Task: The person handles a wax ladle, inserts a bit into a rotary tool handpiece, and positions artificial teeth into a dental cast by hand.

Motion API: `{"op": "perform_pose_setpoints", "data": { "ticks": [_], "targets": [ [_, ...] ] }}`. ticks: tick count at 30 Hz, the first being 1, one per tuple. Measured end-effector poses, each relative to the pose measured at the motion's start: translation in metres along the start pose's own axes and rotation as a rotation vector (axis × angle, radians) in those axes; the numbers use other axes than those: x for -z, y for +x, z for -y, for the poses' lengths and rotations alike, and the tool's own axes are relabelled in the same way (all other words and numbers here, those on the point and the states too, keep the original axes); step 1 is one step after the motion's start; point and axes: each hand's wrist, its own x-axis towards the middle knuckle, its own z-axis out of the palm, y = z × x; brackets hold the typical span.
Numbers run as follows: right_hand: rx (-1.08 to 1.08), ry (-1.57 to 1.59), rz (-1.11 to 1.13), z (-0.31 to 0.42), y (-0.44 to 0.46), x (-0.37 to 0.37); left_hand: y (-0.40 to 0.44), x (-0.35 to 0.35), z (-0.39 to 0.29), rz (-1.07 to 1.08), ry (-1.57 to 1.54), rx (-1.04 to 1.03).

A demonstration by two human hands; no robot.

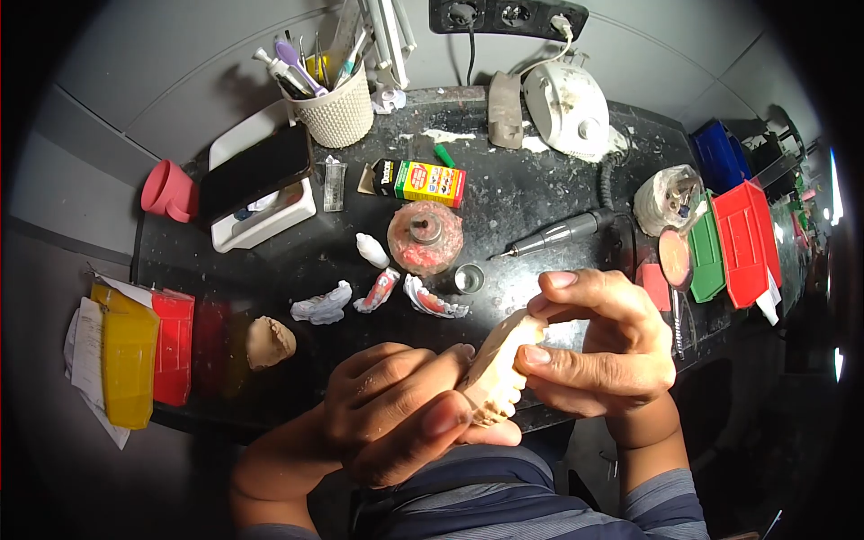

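1 woven cup [337,117] holds a purple-handled tool [292,58] and several thin implements; 1 wrapped jar [664,205] contains small parts too jumbled to count. 1 black slab [256,175] leans across 1 white tray [268,222]. The dental cast [495,362] is beige and curved, with tooth shapes along an edge. It is raised over the front of the surface [531,191], gripped by the left hand [396,405] and the right hand [603,351]. Farther left sit 3 whitish pieces [321,303], 2 showing pink, and 1 beige lump [271,342].

left hand [396,405] and right hand [616,355] partly hide the dental cast [495,373]
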Motion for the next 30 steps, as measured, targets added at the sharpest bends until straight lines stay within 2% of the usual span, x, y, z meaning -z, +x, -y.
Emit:
{"op": "perform_pose_setpoints", "data": {
  "ticks": [3,8,15,18,21,23,27,30],
  "targets": [
    [-0.008,-0.012,0.019,0.0,0.0,0.001,0.003,0.0,-0.001,-0.009,0.018,-0.014],
    [0.004,0.01,-0.006,-0.002,0.0,-0.001,0.011,0.002,0.0,-0.081,0.158,-0.15],
    [-0.005,0.005,0.031,0.001,-0.001,0.002,0.006,0.002,-0.002,-0.097,0.219,-0.163],
    [0.01,0.004,0.026,0.001,-0.003,0.002,0.004,0.005,-0.003,-0.039,0.232,-0.128],
    [0.04,-0.01,0.034,0.001,-0.003,0.004,0.009,0.004,-0.002,-0.049,0.35,-0.209],
    [0.108,-0.032,0.05,-0.001,-0.002,0.006,0.012,-0.009,-0.001,-0.281,0.332,-0.235],
    [0.104,-0.034,0.069,0.001,-0.002,0.009,0.009,-0.006,0.001,-0.259,0.324,-0.221],
    [0.069,-0.035,0.038,0.004,-0.002,0.006,0.008,0.0,0.005,-0.161,0.31,-0.251]
  ]
}}
